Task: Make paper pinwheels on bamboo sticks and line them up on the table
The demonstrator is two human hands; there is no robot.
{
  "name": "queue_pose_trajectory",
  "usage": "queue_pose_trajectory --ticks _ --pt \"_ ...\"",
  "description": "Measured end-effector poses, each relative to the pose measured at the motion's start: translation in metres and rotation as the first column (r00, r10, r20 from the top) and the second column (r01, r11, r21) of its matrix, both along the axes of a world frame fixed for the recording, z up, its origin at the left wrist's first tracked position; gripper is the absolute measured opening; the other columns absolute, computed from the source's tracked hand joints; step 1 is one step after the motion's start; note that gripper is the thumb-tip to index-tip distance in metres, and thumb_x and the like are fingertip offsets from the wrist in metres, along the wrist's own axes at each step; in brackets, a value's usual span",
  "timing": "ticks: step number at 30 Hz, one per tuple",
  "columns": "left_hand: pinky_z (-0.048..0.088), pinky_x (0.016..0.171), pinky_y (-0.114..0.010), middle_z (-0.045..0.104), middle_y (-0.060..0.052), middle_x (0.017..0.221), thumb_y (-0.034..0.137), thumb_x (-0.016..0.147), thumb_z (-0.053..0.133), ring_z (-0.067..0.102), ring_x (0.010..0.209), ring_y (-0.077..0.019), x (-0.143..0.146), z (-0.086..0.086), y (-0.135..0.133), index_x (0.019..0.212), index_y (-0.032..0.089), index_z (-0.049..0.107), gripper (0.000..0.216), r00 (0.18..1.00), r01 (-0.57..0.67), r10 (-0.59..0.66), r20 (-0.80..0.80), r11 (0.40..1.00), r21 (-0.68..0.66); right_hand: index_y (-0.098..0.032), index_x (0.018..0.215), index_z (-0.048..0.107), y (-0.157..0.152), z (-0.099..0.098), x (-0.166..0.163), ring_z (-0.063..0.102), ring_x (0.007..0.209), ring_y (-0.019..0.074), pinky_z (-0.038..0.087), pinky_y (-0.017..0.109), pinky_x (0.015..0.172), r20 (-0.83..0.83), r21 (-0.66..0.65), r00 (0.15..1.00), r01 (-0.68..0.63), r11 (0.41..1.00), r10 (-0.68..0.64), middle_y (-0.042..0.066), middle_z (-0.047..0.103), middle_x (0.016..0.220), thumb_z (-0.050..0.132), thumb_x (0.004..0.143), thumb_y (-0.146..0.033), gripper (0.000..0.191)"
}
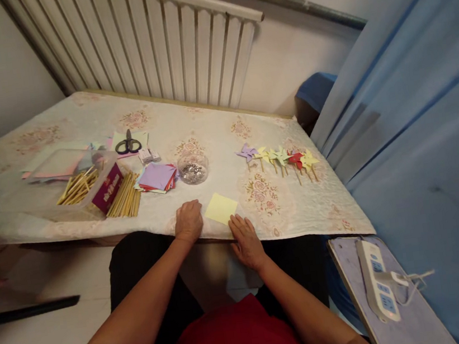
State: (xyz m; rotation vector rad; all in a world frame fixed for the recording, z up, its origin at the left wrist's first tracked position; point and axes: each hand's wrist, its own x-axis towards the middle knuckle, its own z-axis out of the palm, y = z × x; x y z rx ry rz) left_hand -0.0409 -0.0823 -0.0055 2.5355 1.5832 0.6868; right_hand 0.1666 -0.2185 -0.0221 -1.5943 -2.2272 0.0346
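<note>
A square of yellow paper [221, 208] lies flat near the front edge of the table. To its left my left hand [189, 221] rests on the tablecloth with its fingers curled closed, and nothing shows in it. My right hand [247, 240] lies at the paper's lower right corner, fingers stretched out and their tips touching its edge. Beyond the left hand stands a round clear container [193, 169] of small shiny pieces. Left of that is a stack of coloured paper squares [157, 177], purple on top.
Bundled sticks [126, 196] lie beside a plastic box [90, 204] holding more sticks. Scissors [128, 144] rest on paper sheets behind. Several paper pinwheels [280, 157] lie to the right. A power strip [378, 282] sits on a low surface by the blue curtain [432, 168].
</note>
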Motion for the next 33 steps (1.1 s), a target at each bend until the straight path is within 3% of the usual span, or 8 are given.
queue_pose_trajectory --ticks 3,6,14,18,21,23,29,33 --pt "0.044 0.086 -0.043 0.066 -0.014 0.104 0.015 0.089 0.044 0.055 0.104 -0.0288 -0.001 0.008 0.014 0.095 0.019 0.065 0.022 0.996 0.015 -0.017 -0.088 1.0 -0.017 -0.012 0.154 0.028 0.0 0.0 0.0 0.019 0.151 0.0293 0.022 0.058 0.12 0.003 0.007 1.0 -0.004 1.0 0.004 0.017 0.034 0.158 0.054 0.081 -0.014 0.077" --pt "0.044 0.086 -0.042 0.062 -0.015 0.097 0.014 0.089 0.043 0.054 0.099 -0.0289 0.002 0.015 0.031 0.089 0.019 0.064 0.022 0.987 0.047 -0.044 -0.154 0.999 0.015 -0.013 0.153 0.03 0.001 0.001 0.001 0.021 0.151 0.0288 0.023 0.058 0.119 -0.019 0.005 1.0 -0.005 1.0 0.005 0.016 0.036 0.157 0.053 0.081 -0.015 0.076" --pt "0.045 0.072 -0.036 0.066 -0.012 0.094 0.018 0.092 0.039 0.062 0.092 -0.0267 0.018 0.018 0.062 0.099 0.017 0.062 0.024 0.979 0.045 -0.059 -0.194 0.996 -0.073 -0.019 0.146 0.043 0.003 0.009 0.0 0.033 0.146 0.0276 0.025 0.057 0.118 -0.165 -0.022 0.986 0.025 0.999 -0.029 0.013 0.047 0.151 0.051 0.09 -0.028 0.058" --pt "0.045 0.072 -0.034 0.069 -0.009 0.097 0.021 0.093 0.04 0.064 0.093 -0.0248 0.015 0.018 0.073 0.098 0.02 0.062 0.023 0.987 0.067 -0.082 -0.137 0.992 -0.11 -0.021 0.143 0.046 0.012 0.008 -0.005 0.05 0.134 0.0262 0.038 0.049 0.114 -0.282 -0.039 0.928 0.243 0.969 -0.244 0.011 0.057 0.141 0.053 0.091 -0.031 0.054" --pt "0.045 0.073 -0.033 0.07 -0.008 0.1 0.021 0.093 0.04 0.065 0.094 -0.0233 0.017 0.018 0.079 0.099 0.021 0.062 0.023 0.993 0.059 -0.074 -0.097 0.988 -0.145 -0.017 0.134 0.056 0.032 0.004 0.001 0.066 0.108 0.0258 0.056 0.04 0.093 -0.434 -0.058 0.789 0.456 0.888 -0.434 0.013 0.068 0.122 0.054 0.087 -0.028 0.048" --pt "0.045 0.073 -0.033 0.071 -0.008 0.1 0.021 0.093 0.04 0.065 0.094 -0.0232 0.02 0.019 0.082 0.101 0.02 0.063 0.024 0.994 0.061 -0.074 -0.075 0.985 -0.159 -0.017 0.125 0.062 0.05 0.003 0.009 0.069 0.09 0.0251 0.059 0.038 0.077 -0.497 -0.107 0.699 0.539 0.835 -0.515 0.013 0.072 0.107 0.054 0.085 -0.027 0.043" --pt "0.044 0.072 -0.033 0.07 -0.008 0.102 0.024 0.094 0.039 0.065 0.094 -0.0236 0.026 0.025 0.087 0.099 0.021 0.063 0.025 0.992 0.095 -0.111 -0.058 0.968 -0.234 -0.016 0.114 0.066 0.101 0.028 0.016 0.063 0.089 0.0247 0.052 0.039 0.084 -0.268 -0.208 0.74 0.581 0.787 -0.617 0.01 0.07 0.098 0.063 0.079 -0.028 0.037" --pt "0.044 0.072 -0.033 0.07 -0.008 0.102 0.025 0.094 0.038 0.065 0.095 -0.0242 0.026 0.029 0.087 0.099 0.02 0.063 0.026 0.991 0.104 -0.122 -0.057 0.962 -0.252 -0.018 0.108 0.067 0.119 0.047 0.004 0.059 0.093 0.0221 0.046 0.034 0.085 -0.101 -0.291 0.8 0.544 0.787 -0.591 0.009 0.066 0.101 0.071 0.076 -0.027 0.034"
